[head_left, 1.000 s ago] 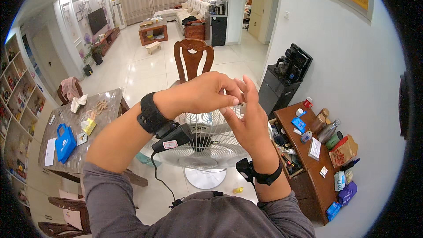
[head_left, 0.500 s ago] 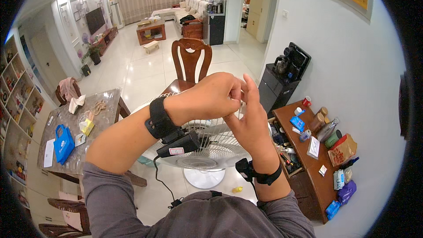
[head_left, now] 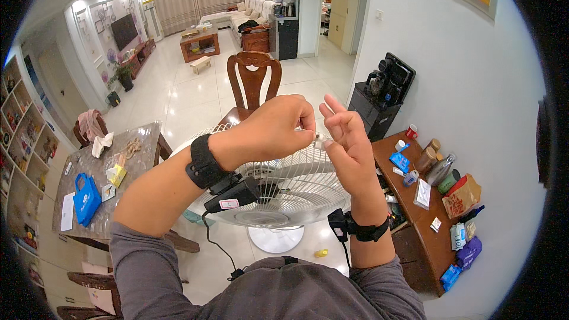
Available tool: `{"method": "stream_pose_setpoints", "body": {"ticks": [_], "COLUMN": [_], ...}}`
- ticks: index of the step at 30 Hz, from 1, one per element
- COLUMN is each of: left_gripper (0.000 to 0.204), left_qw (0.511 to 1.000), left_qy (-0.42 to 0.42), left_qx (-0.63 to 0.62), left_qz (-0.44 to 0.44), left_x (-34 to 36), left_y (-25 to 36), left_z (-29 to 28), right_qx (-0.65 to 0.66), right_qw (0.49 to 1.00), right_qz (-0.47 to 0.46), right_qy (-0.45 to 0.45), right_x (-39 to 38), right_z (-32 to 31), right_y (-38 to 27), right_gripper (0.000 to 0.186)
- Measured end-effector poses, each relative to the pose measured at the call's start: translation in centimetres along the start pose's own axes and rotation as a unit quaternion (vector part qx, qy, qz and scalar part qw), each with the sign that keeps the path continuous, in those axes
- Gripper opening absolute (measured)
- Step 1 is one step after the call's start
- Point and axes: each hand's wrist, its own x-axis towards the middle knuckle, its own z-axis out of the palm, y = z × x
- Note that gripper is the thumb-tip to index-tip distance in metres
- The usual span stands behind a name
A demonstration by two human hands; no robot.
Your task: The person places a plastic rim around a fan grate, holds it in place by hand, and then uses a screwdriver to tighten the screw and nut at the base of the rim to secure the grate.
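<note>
A standing fan with a white wire grille (head_left: 296, 178) is right in front of me, its head tilted up and its round white base (head_left: 275, 239) on the floor. My left hand (head_left: 278, 124) is closed in a pinch at the top right of the grille. A small white clip (head_left: 320, 140) shows at its fingertips, against the grille's rim. On the clip's other side is my right hand (head_left: 349, 142); its thumb touches the clip while the other fingers are raised and apart. Black straps with small boxes circle both wrists. The left fingertips are partly hidden.
Just beyond the fan stands a wooden chair (head_left: 253, 80). A table with a blue bag (head_left: 87, 200) is on the left. To the right, a brown cabinet (head_left: 424, 231) carries jars, cups and packets beside a black drinks machine (head_left: 385, 92). A yellow object (head_left: 320, 253) lies on the floor.
My hands have drawn apart slightly: the right hand moved right and its fingers lifted off the left. The white clip between them now shows.
</note>
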Motion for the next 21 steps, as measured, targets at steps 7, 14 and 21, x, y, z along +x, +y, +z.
{"method": "stream_pose_setpoints", "body": {"ticks": [7, 14, 21], "left_gripper": [0.008, 0.007, 0.008], "left_qw": [1.000, 1.000, 0.999], "left_qy": [-0.001, 0.002, 0.007], "left_qx": [0.004, 0.009, 0.021], "left_qz": [-0.005, 0.017, 0.027], "left_x": [0.38, -0.10, -0.08], "left_y": [0.29, 0.47, 0.38], "left_z": [0.44, 0.37, 0.46], "right_qx": [-0.004, -0.047, 0.012], "right_qw": [1.000, 0.999, 0.999], "right_qz": [0.019, 0.017, 0.052], "right_qy": [0.005, 0.002, -0.001], "right_x": [-0.09, -0.19, -0.21], "right_z": [-0.58, -0.55, -0.94], "right_y": [0.15, 0.27, -0.04], "right_gripper": [0.035, 0.024, 0.019]}}
